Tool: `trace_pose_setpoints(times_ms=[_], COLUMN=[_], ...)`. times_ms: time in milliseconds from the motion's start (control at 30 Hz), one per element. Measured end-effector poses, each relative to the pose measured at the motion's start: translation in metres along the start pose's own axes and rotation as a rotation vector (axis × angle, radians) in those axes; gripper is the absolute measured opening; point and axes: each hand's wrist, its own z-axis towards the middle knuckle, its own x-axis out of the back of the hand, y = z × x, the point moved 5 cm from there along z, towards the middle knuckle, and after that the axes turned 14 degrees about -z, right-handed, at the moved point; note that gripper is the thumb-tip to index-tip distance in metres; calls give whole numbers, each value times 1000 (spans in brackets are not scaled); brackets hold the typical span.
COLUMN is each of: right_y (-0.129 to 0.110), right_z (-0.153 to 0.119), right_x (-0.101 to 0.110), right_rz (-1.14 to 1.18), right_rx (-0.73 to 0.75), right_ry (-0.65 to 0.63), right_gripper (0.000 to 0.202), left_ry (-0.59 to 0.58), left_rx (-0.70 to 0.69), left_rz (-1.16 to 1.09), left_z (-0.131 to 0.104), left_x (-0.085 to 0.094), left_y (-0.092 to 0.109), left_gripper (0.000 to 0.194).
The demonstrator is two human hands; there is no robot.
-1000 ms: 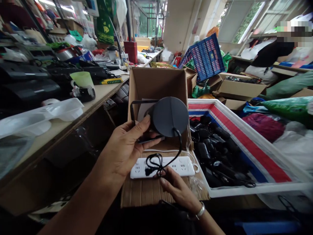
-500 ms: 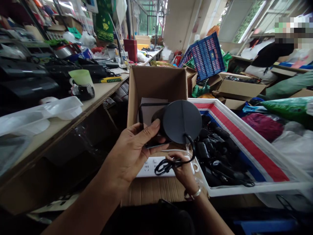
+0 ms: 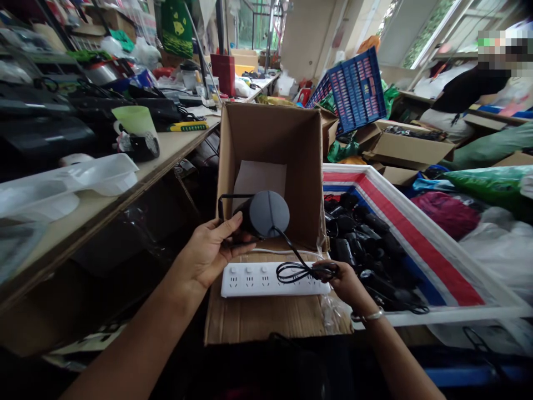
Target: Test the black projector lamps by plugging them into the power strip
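Observation:
My left hand [image 3: 214, 244] grips a dark, round-ended device [image 3: 270, 214] with a thin black frame-like stand or handle; its exact kind I cannot tell. A black cord [image 3: 287, 240] runs from its flat round face to my right hand [image 3: 343, 278], whose fingers are closed on the coiled bundle of that cord. Below the device lies a white power strip [image 3: 250, 286] with several sockets, on a cardboard surface [image 3: 266, 322]. The coil hangs over the strip's right part and hides some sockets. Behind the device, an open cardboard box [image 3: 270, 128] holds a pale sheet.
At right stands a white-rimmed crate [image 3: 416, 233] lined with striped cloth, full of black devices [image 3: 353, 239]. The workbench [image 3: 166, 133] at left bears a green cup [image 3: 135, 123] and a clear plastic tray [image 3: 104, 172]. A person in black [image 3: 470, 89] bends at far right.
The device has moved left, away from me towards the box. My right hand has moved right with the coiled cord, drawing the cord between them straighter.

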Motion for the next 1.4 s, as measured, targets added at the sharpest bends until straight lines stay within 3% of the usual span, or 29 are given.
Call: trace_pose_setpoints(times_ms=[300,500,700,867,1067,1233,1400], right_y=[-21,-31,-32,-21,-32,-18,6], right_z=[-3,-3,2,1,0,-13,-26], right_x=[3,4,7,4,-5,-15,-29], right_rz=[-175,-261,-282,-237,-253,-255,-274], right_rx=[197,332,344,293,363,330,315], right_ry=[-87,-132,-214,-172,-244,-116,83], right_gripper=[24,23,25,28,37,30,29], left_ry=[-43,-134,-149,-115,-122,-134,-186], left_rx=[94,129,149,164,195,174,77], left_rz=[-47,-68,-67,-76,-121,-154,-177], left_z=[19,27,32,36,40,46,53], left_x=[35,51,59,64,72,79,68], left_y=[-22,-31,-36,-41,-49,-52,-48], left_gripper=[7,26,30,28,27,36,35])
